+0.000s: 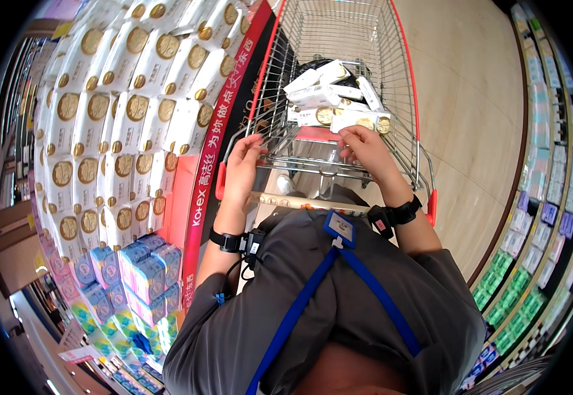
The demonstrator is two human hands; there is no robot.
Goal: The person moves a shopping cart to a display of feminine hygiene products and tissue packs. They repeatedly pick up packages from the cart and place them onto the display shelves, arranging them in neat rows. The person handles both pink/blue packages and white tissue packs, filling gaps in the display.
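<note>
My left hand (247,160) hovers over the near left corner of a wire shopping cart (346,27), its fingers loosely curled and nothing in them. Over the near part of the basket, my right hand (368,150) has its fingers bent and apart, holding nothing visible. Just beyond its fingertips lies a white soft pack with a gold emblem (355,121). Several similar white packs (311,96) are heaped in the cart, partly on a black plastic bag (316,64). The cart's handle bar (286,200) runs below my wrists.
A tall stack of white packs with gold circles (133,113) stands left, behind a red Kotex-branded display edge (217,128). Blue packs (148,271) sit lower in that display. Tiled floor (459,94) extends right of the cart to shelves of boxed goods (518,266).
</note>
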